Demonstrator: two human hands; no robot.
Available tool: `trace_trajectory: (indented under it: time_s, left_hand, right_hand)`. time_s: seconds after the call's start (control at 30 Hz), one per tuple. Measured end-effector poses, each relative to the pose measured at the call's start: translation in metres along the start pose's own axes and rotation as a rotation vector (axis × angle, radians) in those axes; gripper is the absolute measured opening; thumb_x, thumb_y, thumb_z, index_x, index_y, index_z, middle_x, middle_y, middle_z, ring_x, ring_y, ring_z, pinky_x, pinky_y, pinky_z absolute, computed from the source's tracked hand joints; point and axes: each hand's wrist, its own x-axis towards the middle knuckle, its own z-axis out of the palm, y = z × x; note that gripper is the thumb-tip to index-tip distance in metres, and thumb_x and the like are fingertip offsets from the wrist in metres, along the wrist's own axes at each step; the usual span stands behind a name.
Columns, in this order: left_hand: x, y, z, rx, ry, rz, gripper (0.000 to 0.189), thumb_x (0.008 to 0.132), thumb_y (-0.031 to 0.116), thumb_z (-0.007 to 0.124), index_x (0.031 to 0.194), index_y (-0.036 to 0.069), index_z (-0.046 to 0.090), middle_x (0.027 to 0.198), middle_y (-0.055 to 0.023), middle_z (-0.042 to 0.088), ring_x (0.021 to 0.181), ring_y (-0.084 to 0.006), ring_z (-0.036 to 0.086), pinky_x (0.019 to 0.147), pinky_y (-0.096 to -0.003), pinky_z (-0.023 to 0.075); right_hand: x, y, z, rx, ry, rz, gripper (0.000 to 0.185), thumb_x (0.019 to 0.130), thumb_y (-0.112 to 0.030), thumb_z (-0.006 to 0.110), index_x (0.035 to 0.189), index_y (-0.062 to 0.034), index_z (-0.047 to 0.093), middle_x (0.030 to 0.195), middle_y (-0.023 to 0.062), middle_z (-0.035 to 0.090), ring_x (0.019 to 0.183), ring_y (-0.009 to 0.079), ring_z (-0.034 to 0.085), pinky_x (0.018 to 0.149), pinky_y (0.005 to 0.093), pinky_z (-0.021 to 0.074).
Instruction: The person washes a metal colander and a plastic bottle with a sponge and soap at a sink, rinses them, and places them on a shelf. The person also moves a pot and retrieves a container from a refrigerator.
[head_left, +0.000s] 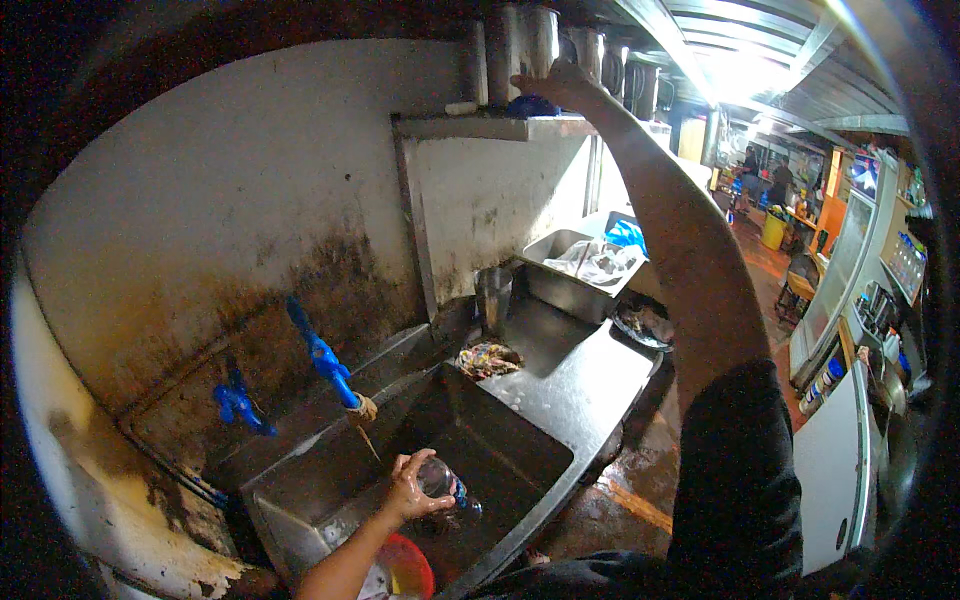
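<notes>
My left hand grips a clear, round container, tilted inside the stainless steel sink. Blue and pink colours show at the container's lower end; whether they belong to it I cannot tell. My right arm stretches far up and forward. At its end, my right hand is at the shelf, in front of a tall metal pot and just above a dark blue item. Its fingers are partly hidden, so any hold is unclear. A blue tap with cloth at its mouth points into the sink.
On the steel drainboard are a crumpled patterned cloth and a metal tumbler. Behind stands a steel basin with plastic bags. A red-rimmed bucket sits below my left forearm. People are far off at right.
</notes>
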Motion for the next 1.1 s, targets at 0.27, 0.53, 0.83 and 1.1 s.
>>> trace_trajectory:
  time_s: [0.27, 0.53, 0.83, 1.1]
  left_hand:
    - [-0.006, 0.009, -0.007, 0.082, 0.118, 0.108, 0.076, 0.044, 0.03, 0.079, 0.111, 0.014, 0.046, 0.103, -0.0143, 0.045, 0.096, -0.0321, 0.047, 0.082, -0.0413, 0.0419]
    - [-0.011, 0.031, -0.026, -0.473, 0.122, 0.059, 0.072, 0.05, 0.016, 0.074, 0.113, 0.008, 0.041, 0.105, -0.0142, 0.044, 0.101, -0.03, 0.045, 0.088, -0.0394, 0.0387]
    - [0.007, -0.019, 0.012, -0.394, 0.178, 0.167, 0.069, 0.057, 0.013, 0.075, 0.115, 0.004, 0.038, 0.1, -0.008, 0.046, 0.088, -0.0188, 0.048, 0.082, -0.0324, 0.0404]
    - [0.031, -0.106, 0.05, -0.735, 0.082, 0.252, 0.051, 0.076, 0.026, 0.057, 0.119, 0.008, 0.036, 0.116, -0.0102, 0.037, 0.107, -0.028, 0.04, 0.081, -0.0423, 0.0403]
  right_hand:
    - [0.011, -0.002, -0.006, 0.153, -0.203, 0.118, 0.04, 0.091, -0.028, 0.039, 0.129, -0.0202, 0.033, 0.13, 0.0065, 0.035, 0.116, 0.0239, 0.037, 0.093, 0.0327, 0.0354]
    - [-0.147, 0.015, -0.014, 1.082, 0.188, -0.071, 0.053, 0.072, -0.034, 0.064, 0.117, -0.0114, 0.049, 0.121, 0.0073, 0.044, 0.105, 0.0188, 0.045, 0.08, 0.0347, 0.0411]
    - [-0.491, -0.11, 0.1, 1.195, -0.838, 0.246, 0.055, 0.083, -0.041, 0.05, 0.129, -0.0144, 0.034, 0.132, 0.0171, 0.031, 0.121, 0.0303, 0.032, 0.098, 0.0396, 0.0276]
    - [-0.566, -0.084, 0.109, 2.03, -0.594, 1.085, 0.055, 0.082, -0.035, 0.053, 0.128, -0.0134, 0.032, 0.106, 0.0064, 0.043, 0.093, 0.0156, 0.049, 0.08, 0.0285, 0.0419]
